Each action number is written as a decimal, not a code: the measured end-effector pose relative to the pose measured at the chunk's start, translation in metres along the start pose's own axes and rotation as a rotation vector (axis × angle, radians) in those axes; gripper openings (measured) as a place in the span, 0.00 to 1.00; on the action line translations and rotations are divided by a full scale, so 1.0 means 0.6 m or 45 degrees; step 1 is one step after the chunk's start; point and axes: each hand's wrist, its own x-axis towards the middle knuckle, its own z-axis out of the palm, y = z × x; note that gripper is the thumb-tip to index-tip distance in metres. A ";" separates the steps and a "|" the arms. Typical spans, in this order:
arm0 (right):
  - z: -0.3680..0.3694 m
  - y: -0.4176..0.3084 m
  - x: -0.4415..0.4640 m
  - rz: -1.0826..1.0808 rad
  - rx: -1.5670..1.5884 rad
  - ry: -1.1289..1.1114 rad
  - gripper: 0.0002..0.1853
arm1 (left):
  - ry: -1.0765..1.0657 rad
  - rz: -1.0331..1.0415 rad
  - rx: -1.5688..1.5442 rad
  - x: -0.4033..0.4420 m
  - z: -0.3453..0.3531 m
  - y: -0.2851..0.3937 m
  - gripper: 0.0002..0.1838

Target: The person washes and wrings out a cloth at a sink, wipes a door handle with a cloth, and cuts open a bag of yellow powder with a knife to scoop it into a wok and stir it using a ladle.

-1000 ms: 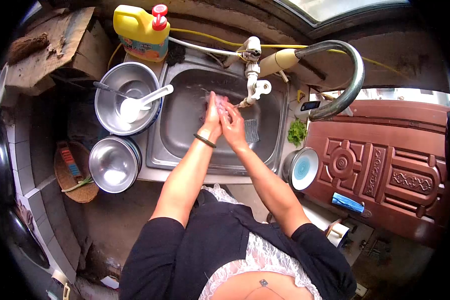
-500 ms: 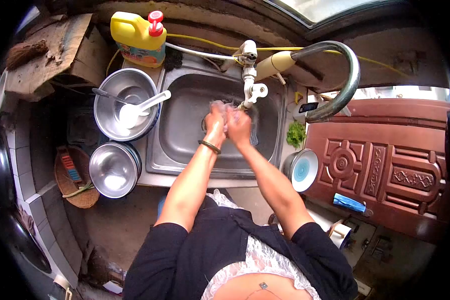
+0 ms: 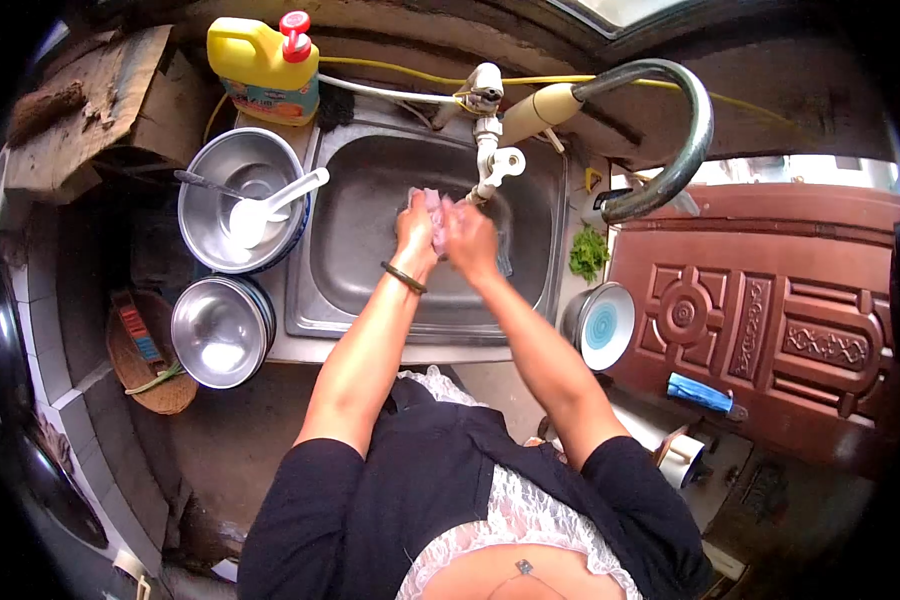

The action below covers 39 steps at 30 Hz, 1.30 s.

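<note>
In the curled grip of the left hand (image 3: 413, 234), a soft pink item (image 3: 435, 222), its kind unclear, is held; its other side is met by the blurred right hand (image 3: 473, 238), whose closure cannot be told. Rubbing seems in hand, over the sink (image 3: 355, 235) near the tap (image 3: 489, 168); two-handed pressure appears called for.

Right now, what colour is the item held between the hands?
The held item is pale pink; the head view, the only one, shows it.
</note>
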 end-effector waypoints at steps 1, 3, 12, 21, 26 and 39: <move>-0.017 0.034 0.017 0.080 -0.261 -0.118 0.20 | -0.062 0.056 -0.111 -0.024 0.004 0.011 0.20; -0.044 0.108 0.044 0.195 -0.360 -0.219 0.22 | -0.118 0.227 -0.179 -0.036 -0.005 0.020 0.19; -0.032 0.048 0.047 0.206 0.620 -0.702 0.21 | -0.187 1.325 1.927 -0.041 -0.005 -0.008 0.15; 0.015 0.029 0.066 0.015 0.248 -0.344 0.18 | -0.260 -0.071 0.413 -0.086 -0.003 0.007 0.48; -0.043 -0.085 -0.049 -0.322 -0.018 -0.276 0.15 | -0.534 -0.485 -0.439 0.054 -0.052 0.002 0.44; 0.010 -0.030 -0.009 -0.105 -0.107 0.002 0.19 | -0.284 0.487 0.275 0.126 -0.018 -0.063 0.06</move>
